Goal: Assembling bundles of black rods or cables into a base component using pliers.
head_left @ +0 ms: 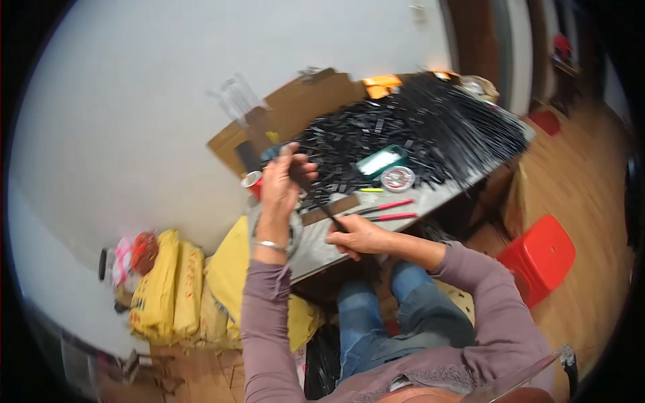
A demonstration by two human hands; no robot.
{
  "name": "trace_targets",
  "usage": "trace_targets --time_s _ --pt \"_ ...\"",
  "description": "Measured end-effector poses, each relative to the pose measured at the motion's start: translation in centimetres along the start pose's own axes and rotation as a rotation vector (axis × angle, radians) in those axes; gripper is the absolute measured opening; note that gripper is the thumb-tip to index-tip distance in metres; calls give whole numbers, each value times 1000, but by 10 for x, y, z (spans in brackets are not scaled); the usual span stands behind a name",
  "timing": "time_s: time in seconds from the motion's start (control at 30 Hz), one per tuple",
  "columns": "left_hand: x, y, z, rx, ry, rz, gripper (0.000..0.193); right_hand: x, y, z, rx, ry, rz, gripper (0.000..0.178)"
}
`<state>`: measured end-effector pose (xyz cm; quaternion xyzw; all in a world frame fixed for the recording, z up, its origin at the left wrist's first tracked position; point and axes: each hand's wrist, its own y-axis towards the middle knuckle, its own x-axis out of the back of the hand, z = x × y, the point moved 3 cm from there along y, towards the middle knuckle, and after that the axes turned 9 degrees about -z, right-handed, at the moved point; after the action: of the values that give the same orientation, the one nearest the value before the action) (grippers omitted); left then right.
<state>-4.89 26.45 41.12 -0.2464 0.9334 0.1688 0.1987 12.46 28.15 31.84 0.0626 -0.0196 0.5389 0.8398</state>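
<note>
A thin black strip [330, 216] runs slantwise between my hands over the table's front edge. My right hand [359, 236] is closed round its near end. My left hand [281, 181] is raised beyond, its fingers bent about a dark length that looks like the strip's far end; blur hides the exact grip. Under the strip lies a flat brown bar [330, 209]. To its right are red-handled pliers [393, 216], a yellow-green stick [371, 190], a round clear-and-red disc [398, 178] and a green tray [381, 161] with something white in it.
Short black pieces [356, 127] cover the table's middle, and long black strips [470, 127] its right side. Cardboard [312, 99] leans on the wall behind. A red roll [252, 181] sits at the left edge. Yellow sacks [158, 295] lie left, a red stool [541, 258] stands right.
</note>
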Motion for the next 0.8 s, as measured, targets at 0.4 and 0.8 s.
trace_targets --time_s 0.4,0.8 --pt "-49 -13 13 126 -156 -10 28 145 -4 -19 -27 -258 -441 28" --pt "-63 -18 28 134 -46 21 36 324 51 -90 -120 -1260 -983 26"
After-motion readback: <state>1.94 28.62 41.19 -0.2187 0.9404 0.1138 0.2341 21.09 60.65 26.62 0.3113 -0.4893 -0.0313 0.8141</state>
